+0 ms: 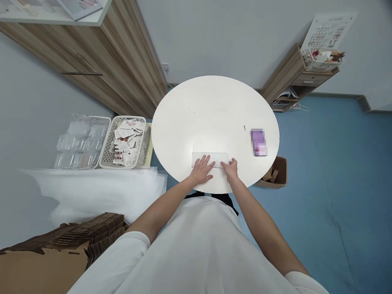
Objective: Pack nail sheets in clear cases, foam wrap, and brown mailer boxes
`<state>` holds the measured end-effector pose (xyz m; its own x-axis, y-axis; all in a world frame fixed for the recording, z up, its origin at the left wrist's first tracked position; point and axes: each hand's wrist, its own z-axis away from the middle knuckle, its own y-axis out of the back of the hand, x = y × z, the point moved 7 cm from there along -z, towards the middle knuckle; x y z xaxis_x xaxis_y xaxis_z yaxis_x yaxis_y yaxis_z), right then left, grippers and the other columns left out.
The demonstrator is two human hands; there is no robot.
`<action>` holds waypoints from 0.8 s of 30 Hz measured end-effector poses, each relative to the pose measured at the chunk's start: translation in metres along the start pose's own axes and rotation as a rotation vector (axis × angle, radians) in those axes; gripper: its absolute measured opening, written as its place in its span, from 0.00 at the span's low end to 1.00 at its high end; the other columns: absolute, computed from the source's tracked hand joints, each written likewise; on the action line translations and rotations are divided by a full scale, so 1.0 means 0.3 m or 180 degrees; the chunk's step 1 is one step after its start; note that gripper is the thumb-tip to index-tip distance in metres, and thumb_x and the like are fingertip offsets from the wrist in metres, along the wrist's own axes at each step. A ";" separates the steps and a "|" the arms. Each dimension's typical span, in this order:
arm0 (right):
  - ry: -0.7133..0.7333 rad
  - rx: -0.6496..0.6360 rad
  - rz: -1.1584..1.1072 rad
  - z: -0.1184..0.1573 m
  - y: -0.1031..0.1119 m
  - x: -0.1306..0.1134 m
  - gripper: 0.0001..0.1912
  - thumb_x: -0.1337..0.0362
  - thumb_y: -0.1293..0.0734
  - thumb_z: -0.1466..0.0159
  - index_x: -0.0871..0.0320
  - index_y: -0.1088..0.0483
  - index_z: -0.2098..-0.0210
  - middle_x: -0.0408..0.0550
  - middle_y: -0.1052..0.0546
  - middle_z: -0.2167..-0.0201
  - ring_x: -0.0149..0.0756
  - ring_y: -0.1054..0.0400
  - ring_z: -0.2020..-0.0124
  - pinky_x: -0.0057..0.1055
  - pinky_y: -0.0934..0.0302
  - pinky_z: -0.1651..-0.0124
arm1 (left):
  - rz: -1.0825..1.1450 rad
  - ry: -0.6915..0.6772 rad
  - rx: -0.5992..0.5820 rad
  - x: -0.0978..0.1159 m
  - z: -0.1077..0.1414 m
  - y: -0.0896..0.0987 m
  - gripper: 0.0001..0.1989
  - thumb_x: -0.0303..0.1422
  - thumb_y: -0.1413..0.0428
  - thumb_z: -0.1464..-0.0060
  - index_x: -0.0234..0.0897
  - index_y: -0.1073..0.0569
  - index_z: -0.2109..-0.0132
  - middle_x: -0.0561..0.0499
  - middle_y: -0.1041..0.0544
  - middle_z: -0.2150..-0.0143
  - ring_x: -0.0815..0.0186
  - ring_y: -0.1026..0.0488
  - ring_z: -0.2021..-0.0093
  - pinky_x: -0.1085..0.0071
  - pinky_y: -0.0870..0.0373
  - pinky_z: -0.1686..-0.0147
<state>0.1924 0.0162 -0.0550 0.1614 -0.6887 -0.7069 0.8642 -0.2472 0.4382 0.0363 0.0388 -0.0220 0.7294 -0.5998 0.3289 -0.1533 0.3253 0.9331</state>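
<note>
A flat white strip [218,157], seemingly folded sheet material, lies near the front edge of the round white table [214,98]. My left hand [201,170] rests on the strip's left part, palm down with its fingers spread. At the strip's right end is my right hand [230,168], thumb and fingers curled together at the edge. Farther right on the table lies a purple and pink item [259,142], blurred by pixels.
Left of the table stand a white basket of printed cards [103,157] and a tray of clear plastic boxes [76,143]. White sheets [107,192] and stacked cardboard [45,261] lie lower left. An open carton [283,173] sits below the table's right edge.
</note>
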 end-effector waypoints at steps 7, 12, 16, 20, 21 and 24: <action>-0.0137 -0.0331 -0.0460 -0.034 -0.004 -0.058 0.30 0.53 0.33 0.51 0.58 0.40 0.52 0.56 0.32 0.55 0.39 0.33 0.60 0.31 0.36 0.65 | -0.0129 0.0006 -0.0325 0.002 -0.004 -0.021 0.39 0.47 0.46 0.54 0.48 0.54 0.38 0.44 0.63 0.34 0.47 0.67 0.36 0.45 0.62 0.45; 0.0319 -0.0450 -0.0058 -0.042 -0.013 -0.134 0.15 0.57 0.34 0.52 0.58 0.34 0.67 0.47 0.29 0.68 0.34 0.34 0.68 0.30 0.40 0.66 | -0.0187 -0.0036 -0.0425 0.005 -0.010 -0.038 0.44 0.45 0.42 0.58 0.47 0.56 0.37 0.42 0.65 0.34 0.45 0.70 0.36 0.43 0.64 0.45; 0.0739 -0.0361 0.0463 -0.041 -0.046 -0.197 0.12 0.59 0.37 0.51 0.57 0.35 0.67 0.44 0.30 0.69 0.31 0.36 0.69 0.29 0.41 0.65 | -0.0111 -0.0059 -0.0467 0.001 -0.010 -0.045 0.46 0.44 0.43 0.58 0.46 0.59 0.37 0.41 0.67 0.34 0.46 0.71 0.36 0.43 0.65 0.45; 0.0814 -0.0708 0.0508 -0.032 -0.112 -0.225 0.10 0.59 0.41 0.46 0.57 0.34 0.67 0.45 0.28 0.69 0.30 0.35 0.70 0.28 0.40 0.65 | 0.0190 -0.0055 -0.0438 -0.020 0.003 -0.031 0.49 0.45 0.46 0.55 0.34 0.69 0.37 0.39 0.66 0.34 0.52 0.72 0.36 0.50 0.64 0.42; 0.0786 -0.0865 0.0475 -0.030 -0.129 -0.224 0.11 0.59 0.42 0.45 0.58 0.33 0.66 0.46 0.28 0.68 0.30 0.35 0.71 0.28 0.40 0.65 | 0.0282 -0.0071 -0.0406 -0.026 0.008 -0.023 0.50 0.45 0.48 0.54 0.31 0.72 0.37 0.38 0.66 0.34 0.54 0.72 0.36 0.52 0.63 0.42; 0.0750 -0.1231 0.0437 -0.029 -0.158 -0.214 0.13 0.64 0.42 0.44 0.59 0.32 0.61 0.47 0.27 0.66 0.30 0.33 0.70 0.29 0.38 0.64 | 0.0436 -0.0155 -0.0252 -0.032 0.017 0.008 0.49 0.46 0.50 0.52 0.30 0.75 0.38 0.37 0.69 0.35 0.56 0.70 0.35 0.55 0.61 0.42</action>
<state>0.1451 0.0781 -0.0352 0.3517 -0.5128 -0.7832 0.9342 0.1381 0.3290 0.0256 0.0416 -0.0222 0.6717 -0.5800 0.4608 -0.1948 0.4619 0.8653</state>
